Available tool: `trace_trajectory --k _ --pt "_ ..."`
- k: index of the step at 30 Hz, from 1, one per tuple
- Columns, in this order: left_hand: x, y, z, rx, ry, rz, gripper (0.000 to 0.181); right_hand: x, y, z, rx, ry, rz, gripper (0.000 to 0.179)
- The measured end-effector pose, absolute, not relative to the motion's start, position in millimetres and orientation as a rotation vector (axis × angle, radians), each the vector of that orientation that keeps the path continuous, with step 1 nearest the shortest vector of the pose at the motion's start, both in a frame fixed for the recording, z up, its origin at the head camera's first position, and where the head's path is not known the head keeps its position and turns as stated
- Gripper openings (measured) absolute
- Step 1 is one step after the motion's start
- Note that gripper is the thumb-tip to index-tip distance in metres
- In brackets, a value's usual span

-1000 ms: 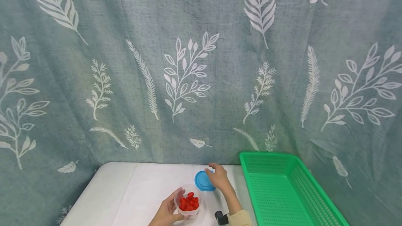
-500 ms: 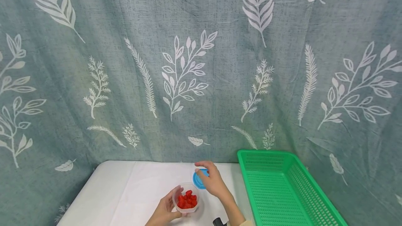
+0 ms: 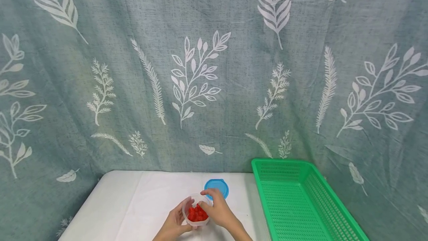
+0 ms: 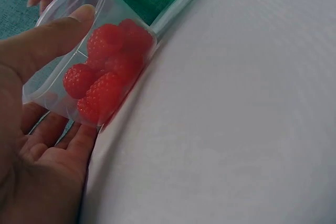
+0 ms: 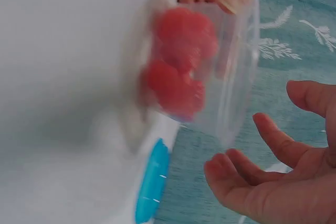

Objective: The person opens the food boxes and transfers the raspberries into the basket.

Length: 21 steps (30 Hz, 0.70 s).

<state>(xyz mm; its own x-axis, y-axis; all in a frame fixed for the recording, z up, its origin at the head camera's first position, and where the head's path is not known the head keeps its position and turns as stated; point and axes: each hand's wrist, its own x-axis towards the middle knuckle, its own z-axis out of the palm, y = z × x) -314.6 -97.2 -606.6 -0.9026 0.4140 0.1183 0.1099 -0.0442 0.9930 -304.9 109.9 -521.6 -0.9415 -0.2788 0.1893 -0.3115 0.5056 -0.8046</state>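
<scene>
My left hand [image 3: 172, 221] grips a small clear plastic container [image 4: 119, 7] at its side, the thumb on the near wall and the fingers around the other side. Several red raspberries [image 4: 107, 72] lie in the bottom of the container. Over its open top, at the right, is my right hand [image 3: 217, 209], fingers spread and bent; in the right wrist view it holds nothing, with fingertips close to the rim. A round blue lid [image 3: 219, 185] lies flat on the table just behind the container, partly covered by the right hand in the head view.
A large green plastic basket [image 3: 263, 205] with perforated walls stands to the right on the white-covered table [image 3: 140, 203]. A grey-green curtain [image 3: 234, 122] with white leaf prints hangs behind the table and along its left side.
My right hand has come from above the blue lid toward me and to the left, over the container's top. The left hand keeps its grip on the container. The lid stays put.
</scene>
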Motion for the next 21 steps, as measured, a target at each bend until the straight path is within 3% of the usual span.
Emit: trace_trajectory --k 6,11,21 --pt "-314.7 -97.9 -607.8 0.573 2.015 2.053 0.093 -300.6 105.9 -539.8 0.539 -2.715 1.561 0.038" --pt "-313.3 -97.0 -606.0 0.519 2.051 1.998 0.094 -302.9 102.4 -548.9 0.587 -2.712 1.518 0.030" --pt "-312.0 -97.9 -604.8 0.580 2.031 2.015 0.093 -314.6 84.7 -548.1 0.393 -2.760 1.378 0.020"
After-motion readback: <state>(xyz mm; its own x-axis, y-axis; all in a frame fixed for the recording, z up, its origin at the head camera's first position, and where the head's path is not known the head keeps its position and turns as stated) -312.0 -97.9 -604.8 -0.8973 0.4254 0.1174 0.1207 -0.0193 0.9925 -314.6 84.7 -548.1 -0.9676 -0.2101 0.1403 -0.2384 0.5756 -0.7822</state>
